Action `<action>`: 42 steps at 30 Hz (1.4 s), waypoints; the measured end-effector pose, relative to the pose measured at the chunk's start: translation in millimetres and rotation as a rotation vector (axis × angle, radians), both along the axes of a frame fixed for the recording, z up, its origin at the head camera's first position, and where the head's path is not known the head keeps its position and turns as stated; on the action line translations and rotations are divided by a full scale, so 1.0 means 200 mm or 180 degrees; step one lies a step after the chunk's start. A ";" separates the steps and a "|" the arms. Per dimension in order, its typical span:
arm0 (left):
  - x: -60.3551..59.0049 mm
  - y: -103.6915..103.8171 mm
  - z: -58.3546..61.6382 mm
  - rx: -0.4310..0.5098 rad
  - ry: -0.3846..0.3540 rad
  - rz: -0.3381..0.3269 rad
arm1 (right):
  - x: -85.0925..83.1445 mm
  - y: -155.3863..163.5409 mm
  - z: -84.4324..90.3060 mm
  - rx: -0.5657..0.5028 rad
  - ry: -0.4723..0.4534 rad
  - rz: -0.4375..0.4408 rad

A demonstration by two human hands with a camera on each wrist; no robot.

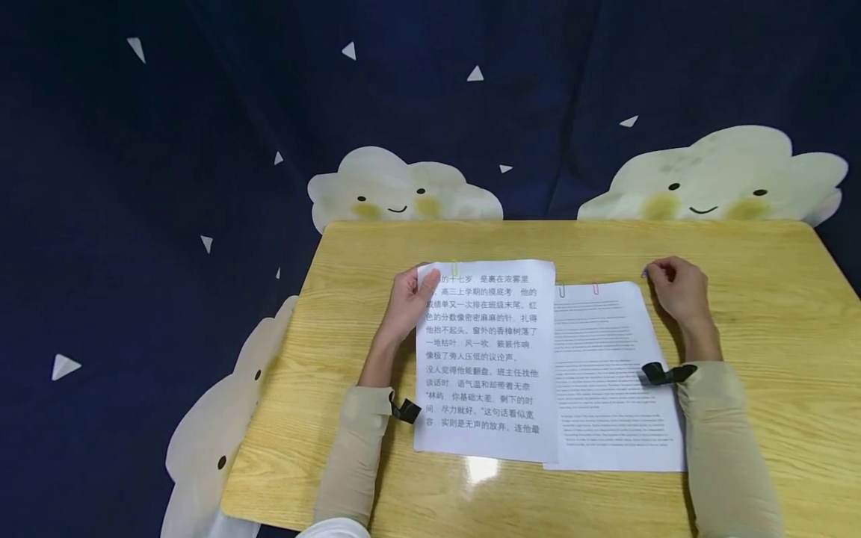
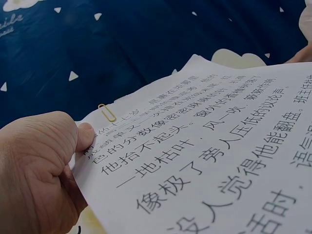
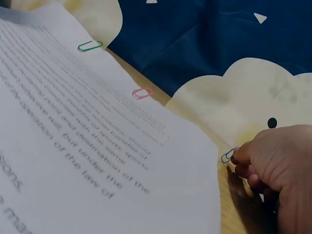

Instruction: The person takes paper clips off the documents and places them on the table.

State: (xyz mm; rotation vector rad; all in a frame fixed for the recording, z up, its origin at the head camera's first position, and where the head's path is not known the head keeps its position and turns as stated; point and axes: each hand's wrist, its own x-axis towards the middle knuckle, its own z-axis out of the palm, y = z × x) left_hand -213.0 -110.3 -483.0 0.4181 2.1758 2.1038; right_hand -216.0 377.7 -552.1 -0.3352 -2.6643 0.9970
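Blue wire paperclip pinched in my right hand, 1 o'clock of white small-print sheets; left hand grips large-print stack. Clipping step; next needs aligning clip on edge.

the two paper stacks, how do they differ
The left stack carries large Chinese print, the right stack small dense print. The left hand grips the left stack's corner; the right stack lies untouched on the table. The left has one yellow clip, the right a green and a pink. Both are white.
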 end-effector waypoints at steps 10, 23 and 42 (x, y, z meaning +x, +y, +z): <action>-0.02 -0.06 0.01 -0.0020 -0.0015 0.0154 | -0.02 -0.01 -0.01 -0.0005 0.0127 -0.0118; -0.02 -0.06 0.02 0.0015 0.0014 0.0121 | -0.03 -0.03 0.00 0.0027 0.0396 -0.0296; -0.01 -0.02 -0.02 0.0015 -0.0090 0.0048 | -0.04 -0.01 -0.03 -0.0032 0.0304 -0.0392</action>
